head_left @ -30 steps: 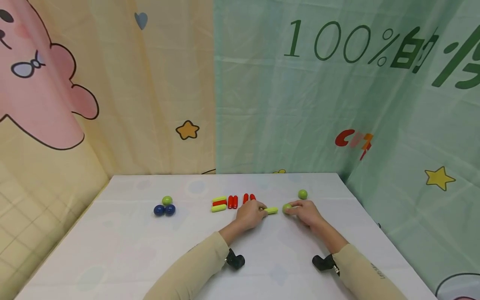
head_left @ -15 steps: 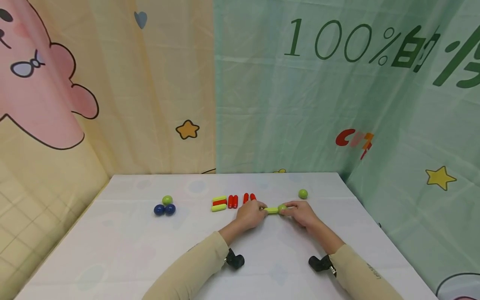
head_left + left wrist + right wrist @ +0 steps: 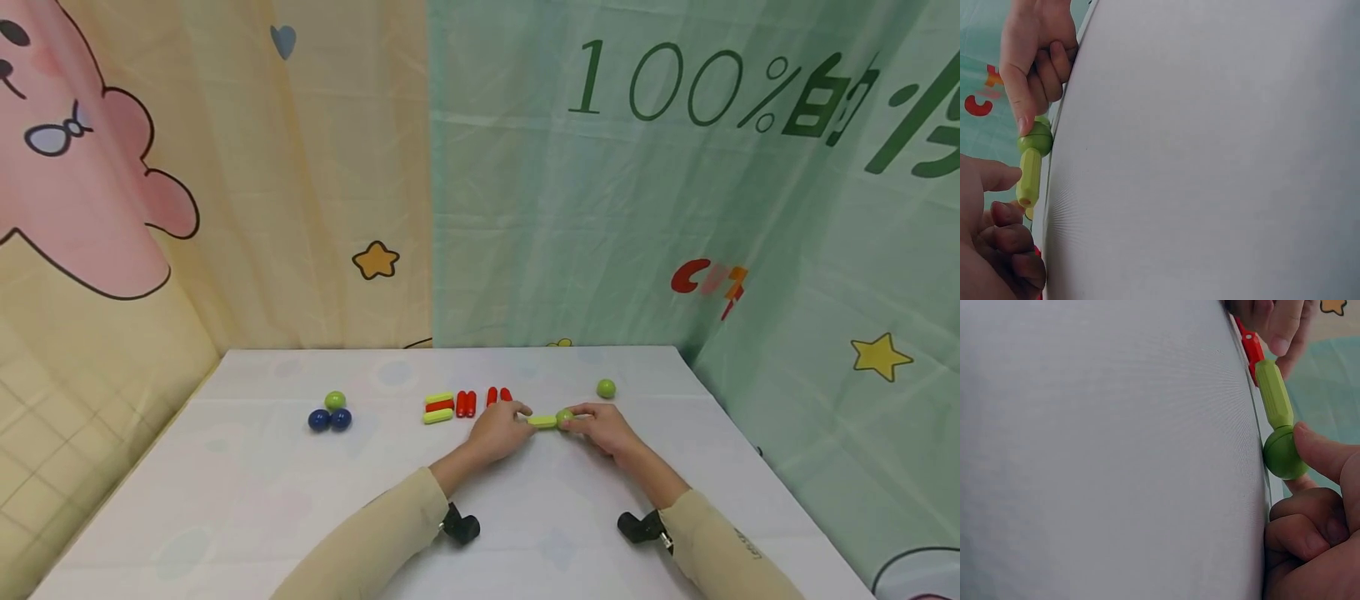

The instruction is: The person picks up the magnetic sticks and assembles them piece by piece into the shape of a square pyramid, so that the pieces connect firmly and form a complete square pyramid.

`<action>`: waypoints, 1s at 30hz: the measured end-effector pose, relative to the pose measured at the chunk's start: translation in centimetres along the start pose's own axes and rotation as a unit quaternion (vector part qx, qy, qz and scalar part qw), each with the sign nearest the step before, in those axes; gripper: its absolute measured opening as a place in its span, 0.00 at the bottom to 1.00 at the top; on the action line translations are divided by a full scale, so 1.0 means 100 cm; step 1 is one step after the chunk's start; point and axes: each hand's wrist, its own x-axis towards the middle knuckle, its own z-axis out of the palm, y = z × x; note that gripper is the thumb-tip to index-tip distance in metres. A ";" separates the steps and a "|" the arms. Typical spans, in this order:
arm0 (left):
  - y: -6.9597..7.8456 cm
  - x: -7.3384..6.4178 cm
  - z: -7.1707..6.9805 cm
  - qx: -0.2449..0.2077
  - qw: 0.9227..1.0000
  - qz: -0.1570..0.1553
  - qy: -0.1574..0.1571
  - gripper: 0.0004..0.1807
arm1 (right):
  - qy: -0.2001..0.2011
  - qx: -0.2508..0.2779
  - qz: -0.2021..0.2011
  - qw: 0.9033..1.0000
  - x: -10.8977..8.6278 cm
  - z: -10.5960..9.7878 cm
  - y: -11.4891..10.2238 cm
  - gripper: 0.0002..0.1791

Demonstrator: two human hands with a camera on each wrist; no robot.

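Pinched between my right hand's (image 3: pixel 609 427) thumb and fingers is a green ball (image 3: pixel 1284 455), its seam showing in the right wrist view. One end of a ridged yellow-green toy rod (image 3: pixel 1274 394) meets this ball. At the rod's other end is my left hand (image 3: pixel 501 432), thumb and index finger about it in a light pinch. The left wrist view shows the left thumb (image 3: pixel 1000 175) at the rod's side and the other fingers curled below. Ball and rod are held in line, low over the white table (image 3: pixel 300 517).
Red rods (image 3: pixel 466 404) and a stack of yellow-green and red rods (image 3: pixel 438 408) lie left of the hands. Another green ball (image 3: pixel 606 388) sits behind the right hand. Farther left, a green ball (image 3: pixel 335 401) touches two dark blue balls (image 3: pixel 330 420). Printed curtains hang behind.
My right hand has moved left, bringing the ball from apart to against the rod's end. Since then my left hand and forearm have shifted slightly left; the right hand stays put.
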 end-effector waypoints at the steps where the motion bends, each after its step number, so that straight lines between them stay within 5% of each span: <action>1: 0.000 -0.002 -0.001 -0.003 1.000 -0.002 0.001 0.17 | 0.000 0.002 0.002 1.000 0.000 0.000 0.000 0.26; 14: -0.014 -0.040 -0.036 -0.025 1.000 0.001 0.018 0.15 | 0.001 -0.005 0.000 1.000 0.000 0.000 0.005 0.25; 30: -0.042 -0.088 -0.078 -0.069 0.993 -0.050 0.078 0.15 | -0.013 0.008 -0.015 1.000 -0.001 0.000 0.003 0.25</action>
